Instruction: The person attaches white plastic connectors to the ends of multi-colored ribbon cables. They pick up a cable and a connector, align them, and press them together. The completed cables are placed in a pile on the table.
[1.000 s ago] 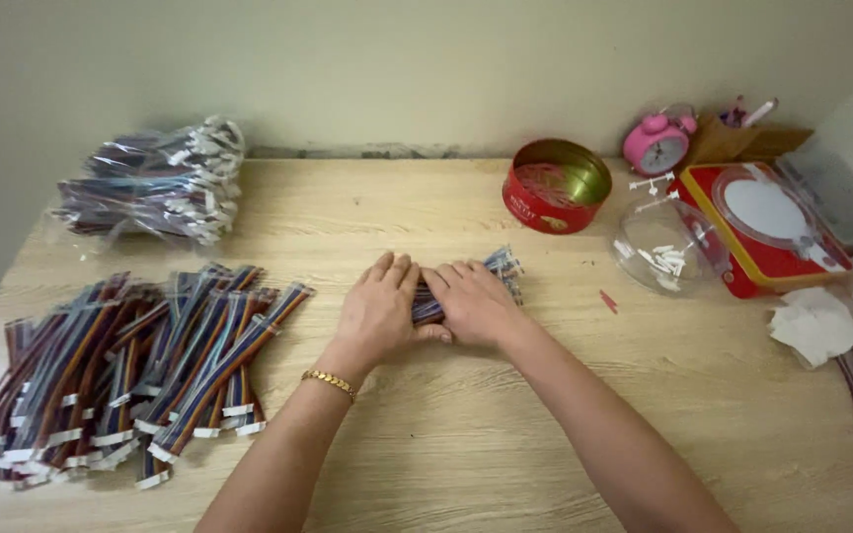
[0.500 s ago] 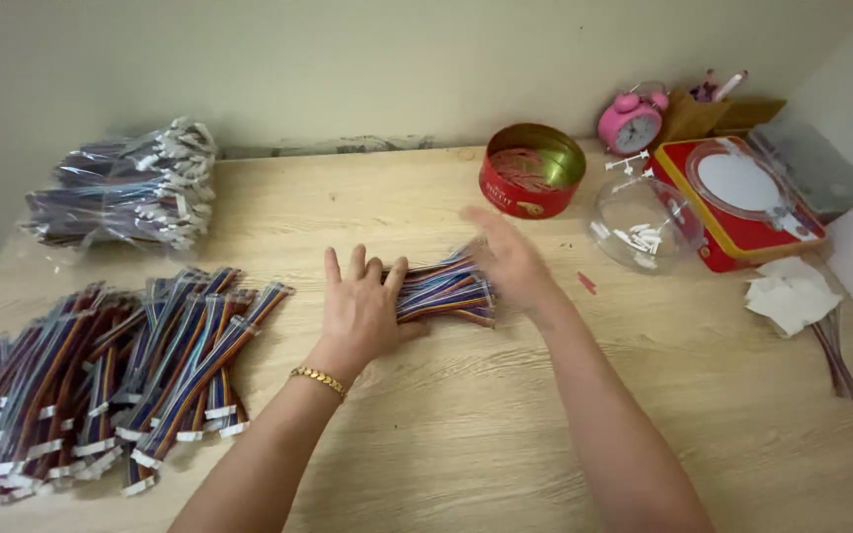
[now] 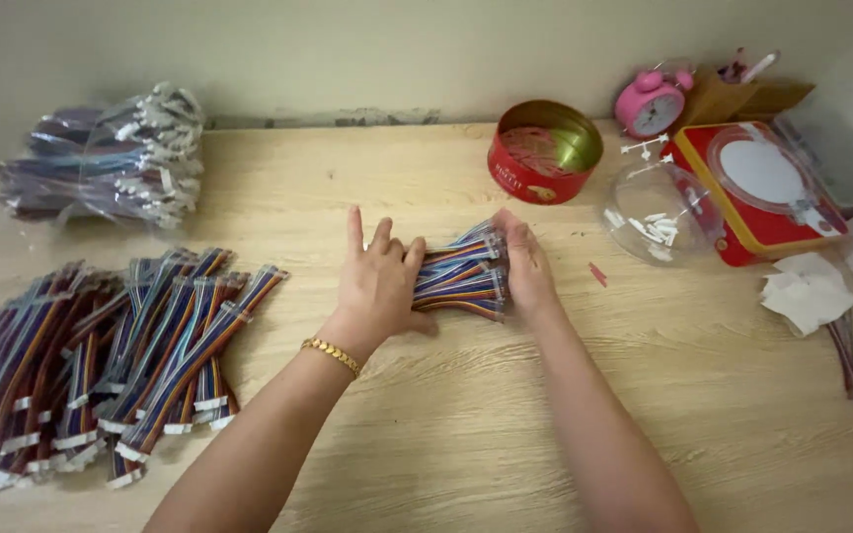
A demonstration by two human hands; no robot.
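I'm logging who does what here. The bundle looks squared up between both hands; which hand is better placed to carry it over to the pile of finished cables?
Probably the left hand: it covers the bundle on the pile's side, so no cross-over.

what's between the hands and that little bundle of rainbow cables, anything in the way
Nothing visible. The left hand and right hand already touch the bundle of coloured ribbon cables, pressing it from either end on the wooden table. The red tin stands apart behind.

Rainbow-striped cable bundle (image 3: 461,276), perhaps white-tipped
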